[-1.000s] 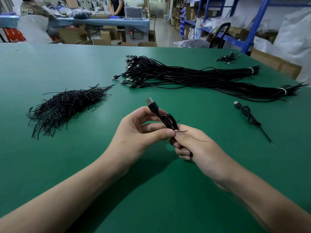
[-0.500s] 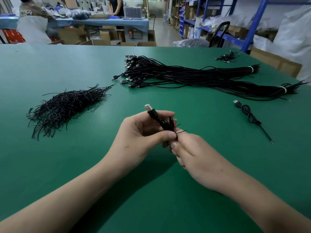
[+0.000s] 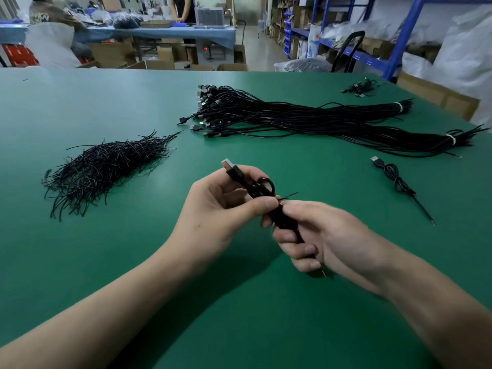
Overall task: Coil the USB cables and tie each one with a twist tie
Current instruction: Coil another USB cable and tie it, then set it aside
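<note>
Coiled cable (image 3: 262, 188) held over table (image 3: 239, 315): pinched by left hand (image 3: 221, 206), tail gripped in curled right hand (image 3: 327, 241). Twist tie (image 3: 289, 195) apparently wrapped, twisting unfinished. One tied cable (image 3: 394, 177) laid at right; large bundle (image 3: 292, 121) left uncoiled; tie pile (image 3: 106, 166) at left.

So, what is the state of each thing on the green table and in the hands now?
Black USB cable: coiled, held by both hands.
Left hand: pinches the coil.
Right hand: curled round the cable's tail.
Thin black twist tie: on the coil, one end sticking out.
Pile of black twist ties: loose.
Two long black cable bundles: uncoiled, banded white.
Single black cable at right: coiled, cinched at the middle, lying flat.
</note>
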`<move>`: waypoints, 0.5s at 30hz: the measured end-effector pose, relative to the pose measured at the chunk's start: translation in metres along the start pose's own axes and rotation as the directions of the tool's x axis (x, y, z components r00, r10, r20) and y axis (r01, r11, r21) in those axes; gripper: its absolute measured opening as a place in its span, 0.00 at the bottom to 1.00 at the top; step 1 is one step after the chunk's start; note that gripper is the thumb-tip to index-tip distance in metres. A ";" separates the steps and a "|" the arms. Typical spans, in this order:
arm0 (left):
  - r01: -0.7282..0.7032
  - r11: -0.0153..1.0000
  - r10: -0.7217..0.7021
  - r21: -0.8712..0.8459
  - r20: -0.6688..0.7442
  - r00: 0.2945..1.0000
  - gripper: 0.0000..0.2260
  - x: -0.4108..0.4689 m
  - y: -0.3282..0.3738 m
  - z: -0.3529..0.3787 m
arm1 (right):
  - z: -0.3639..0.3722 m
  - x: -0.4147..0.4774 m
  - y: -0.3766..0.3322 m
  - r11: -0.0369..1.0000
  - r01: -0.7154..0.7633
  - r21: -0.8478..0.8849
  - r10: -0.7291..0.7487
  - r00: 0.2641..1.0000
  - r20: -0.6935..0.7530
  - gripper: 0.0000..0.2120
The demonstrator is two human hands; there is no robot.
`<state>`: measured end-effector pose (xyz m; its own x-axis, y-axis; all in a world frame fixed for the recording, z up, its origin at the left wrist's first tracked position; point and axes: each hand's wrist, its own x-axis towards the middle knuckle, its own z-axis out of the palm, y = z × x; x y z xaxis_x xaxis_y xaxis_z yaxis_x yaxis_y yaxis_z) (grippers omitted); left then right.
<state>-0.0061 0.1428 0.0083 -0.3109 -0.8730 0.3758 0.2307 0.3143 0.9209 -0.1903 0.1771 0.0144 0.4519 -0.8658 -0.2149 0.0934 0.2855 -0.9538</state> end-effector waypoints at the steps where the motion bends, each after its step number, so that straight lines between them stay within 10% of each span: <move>1: 0.003 1.000 -0.004 -0.016 -0.010 1.000 0.10 0.000 0.001 -0.001 | -0.002 -0.001 -0.001 0.996 -0.020 0.089 0.017 0.999 0.029 0.17; 10: 0.020 0.999 -0.020 -0.039 -0.002 1.000 0.10 -0.002 0.005 -0.001 | 0.000 -0.001 0.005 0.974 -0.042 0.223 0.015 0.992 0.124 0.16; 15: 0.059 0.998 -0.059 -0.036 0.014 0.998 0.10 -0.003 0.006 -0.001 | 0.011 0.004 0.010 0.994 0.092 0.065 -0.089 0.995 -0.050 0.15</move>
<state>-0.0030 0.1466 0.0126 -0.3365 -0.8849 0.3222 0.2447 0.2482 0.9373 -0.1780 0.1807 0.0059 0.3969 -0.9072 -0.1396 0.1918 0.2307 -0.9539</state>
